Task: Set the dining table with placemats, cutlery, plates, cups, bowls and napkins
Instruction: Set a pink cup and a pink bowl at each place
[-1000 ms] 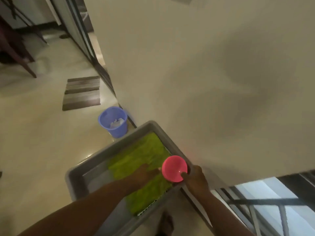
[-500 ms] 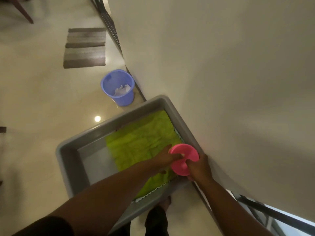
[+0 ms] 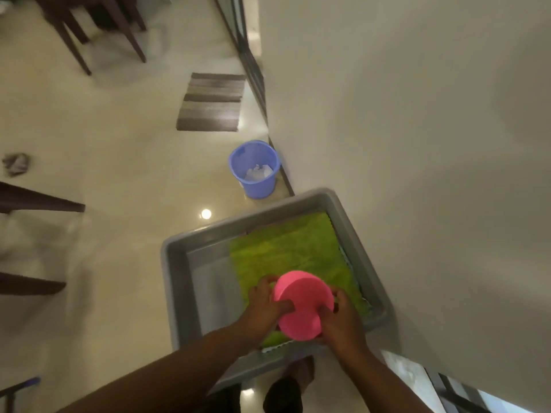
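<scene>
Your left grip (image 3: 262, 305) and right grip (image 3: 340, 317) clasp the bowl (image 3: 301, 305) from both sides, tilted, above the bin's (image 3: 179, 263) cloth (image 3: 286, 248).

Setting: a domestic interior, probably a dining area of a home. Indicators: glossy cream tiled floor (image 3: 104, 150) reflecting a ceiling light; plain painted wall (image 3: 402, 129); dark wooden furniture legs (image 3: 98, 28) at upper left, consistent with chairs or a table; a striped grey-brown floor mat (image 3: 213, 101) laid before a dark-framed doorway (image 3: 247, 52); a blue plastic waste bin (image 3: 254, 168) holding crumpled paper, standing against the wall; a grey plastic tub (image 3: 176, 263) lined with green cloth (image 3: 286, 248).
</scene>
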